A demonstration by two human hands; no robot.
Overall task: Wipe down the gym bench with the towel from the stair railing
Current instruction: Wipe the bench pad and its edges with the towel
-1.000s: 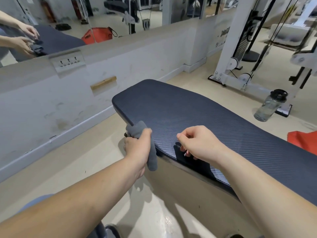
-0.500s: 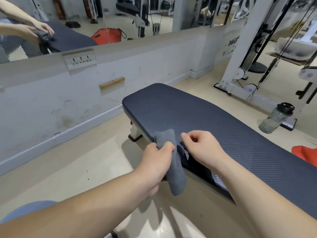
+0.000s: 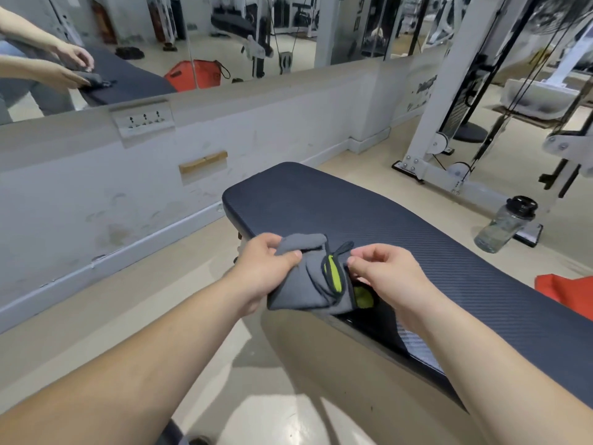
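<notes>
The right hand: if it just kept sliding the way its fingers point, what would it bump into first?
The right hand points left toward the grey towel with lime-green lining, which its fingertips already pinch. Beyond that, probably the left hand gripping the towel's other side, though depth is hard to judge.

I can read no text, label or number with confidence; markings on the far wall panel (image 3: 422, 88) are too blurred to decipher.

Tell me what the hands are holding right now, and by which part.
Both hold the grey towel over the gym bench: the left hand pinches its upper left edge, the right hand its right edge beside the yellow-green lining.
</notes>
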